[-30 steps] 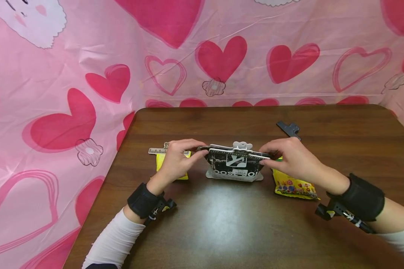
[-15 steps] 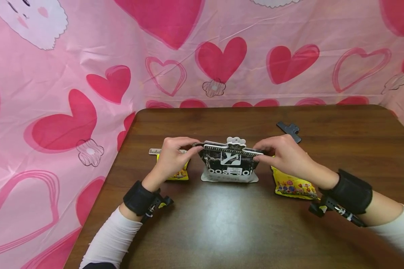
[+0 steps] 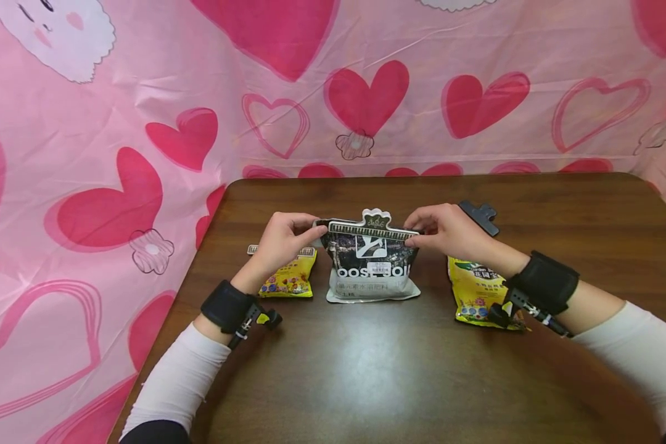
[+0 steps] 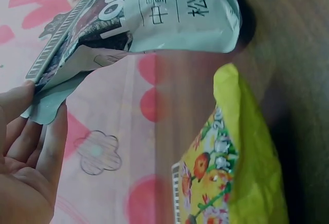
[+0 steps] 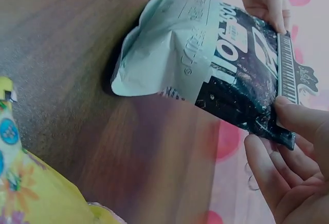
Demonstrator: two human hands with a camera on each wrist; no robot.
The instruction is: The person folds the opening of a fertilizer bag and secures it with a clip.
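Black-and-grey printed foil pouch (image 3: 373, 262) stands upright mid-bench (image 3: 394, 370), its top corners pinched by the left hand (image 3: 282, 242) and right hand (image 3: 449, 233). Only the head view shows both flanking yellow flowered packets (image 3: 290, 279) (image 3: 474, 288) and the black clip (image 3: 479, 216). The pouch's contents are hidden.

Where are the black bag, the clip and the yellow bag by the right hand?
black bag (image 3: 373, 262), head view, front label.
clip (image 3: 480, 215), head view, its dark body.
yellow bag (image 3: 472, 287), head view, printed front.
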